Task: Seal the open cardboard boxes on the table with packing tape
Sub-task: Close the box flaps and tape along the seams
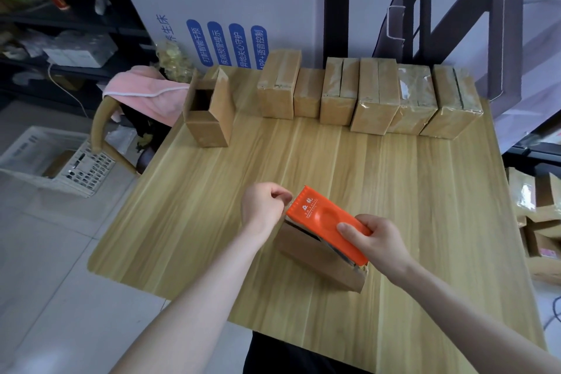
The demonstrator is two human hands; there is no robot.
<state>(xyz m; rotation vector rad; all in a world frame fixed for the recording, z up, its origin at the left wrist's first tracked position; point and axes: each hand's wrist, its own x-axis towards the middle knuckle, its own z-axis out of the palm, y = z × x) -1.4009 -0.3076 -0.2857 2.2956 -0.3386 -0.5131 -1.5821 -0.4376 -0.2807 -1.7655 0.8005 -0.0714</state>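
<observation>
A small cardboard box (pixel 315 261) lies on the wooden table (pixel 425 191) near its front edge. Over its top sits an orange tape dispenser (pixel 321 215), gripped at its near end by my right hand (pixel 373 243). My left hand (pixel 264 203) is at the dispenser's far end, fingers curled and pinching at the tape end there; the tape itself is too thin to make out. An open cardboard box (pixel 206 112) stands at the back left with its flaps up.
A row of several taped boxes (pixel 373 97) lines the back of the table against a white board. A chair with a pink cloth (pixel 145 91) stands left of the table, a white crate (pixel 57 161) on the floor. More packages (pixel 537 222) pile at the right.
</observation>
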